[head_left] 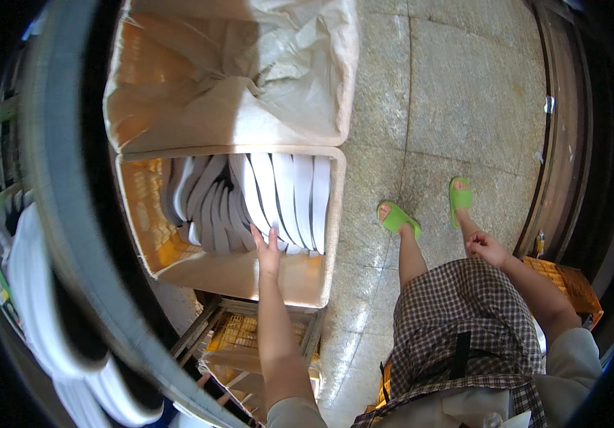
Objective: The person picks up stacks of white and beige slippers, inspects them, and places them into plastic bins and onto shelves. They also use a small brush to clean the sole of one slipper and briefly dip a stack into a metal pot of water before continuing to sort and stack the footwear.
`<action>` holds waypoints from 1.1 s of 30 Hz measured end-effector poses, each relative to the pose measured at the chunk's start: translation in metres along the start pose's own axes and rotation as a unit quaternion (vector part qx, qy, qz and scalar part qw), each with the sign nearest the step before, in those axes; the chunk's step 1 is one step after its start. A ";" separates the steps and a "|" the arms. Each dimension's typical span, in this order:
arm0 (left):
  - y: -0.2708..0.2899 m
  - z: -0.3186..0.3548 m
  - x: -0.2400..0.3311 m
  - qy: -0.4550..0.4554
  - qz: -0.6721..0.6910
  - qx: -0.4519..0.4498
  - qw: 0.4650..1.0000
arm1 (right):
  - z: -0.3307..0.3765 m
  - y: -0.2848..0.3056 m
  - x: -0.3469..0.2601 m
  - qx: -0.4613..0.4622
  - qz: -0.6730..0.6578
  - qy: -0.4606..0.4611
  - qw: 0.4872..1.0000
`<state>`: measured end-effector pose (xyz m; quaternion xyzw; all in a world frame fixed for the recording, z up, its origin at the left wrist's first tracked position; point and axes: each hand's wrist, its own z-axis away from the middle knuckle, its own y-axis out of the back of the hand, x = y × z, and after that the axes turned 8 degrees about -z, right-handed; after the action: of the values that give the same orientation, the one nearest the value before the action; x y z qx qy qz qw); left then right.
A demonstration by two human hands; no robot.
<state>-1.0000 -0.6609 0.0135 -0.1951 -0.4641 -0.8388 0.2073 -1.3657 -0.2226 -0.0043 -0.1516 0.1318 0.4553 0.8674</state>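
Observation:
My left hand [270,253] reaches into a lined yellow crate [325,282], its thumb and a finger spread apart at the near ends of a row of long, curved white pieces [282,196]. They look like shoe soles with dark gaps between them, standing close together. The fingertips touch or nearly touch them; I cannot tell whether any piece is pinched. More such pieces [210,207] lie in shadow in the crate's left half. My right hand [487,248] hovers over my lap, away from the crate, with its fingers curled in and nothing visible in them.
A second crate [342,78] with a pale cloth-like liner adjoins the far side. Left of both runs a curved grey rail [71,178], with more white pieces [36,285] beyond it. Below stands a metal frame [310,332] with yellow crates. An orange crate [567,285] sits at right.

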 end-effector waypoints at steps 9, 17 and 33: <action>0.044 0.204 0.171 -0.006 0.047 -0.289 0.956 | 0.035 0.050 -0.066 0.004 0.156 0.137 0.978; 0.293 0.345 0.237 -0.322 0.342 0.126 0.874 | 0.112 0.032 -0.155 0.155 0.159 0.312 0.924; 0.497 0.113 0.111 -0.049 0.667 0.207 0.714 | 0.512 -0.320 -0.390 -0.018 0.308 0.813 0.494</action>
<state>-0.8147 -0.8230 0.4733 -0.4470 -0.3851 -0.3546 0.7253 -1.2681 -0.4917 0.6550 -0.4203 0.8086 0.3709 0.1787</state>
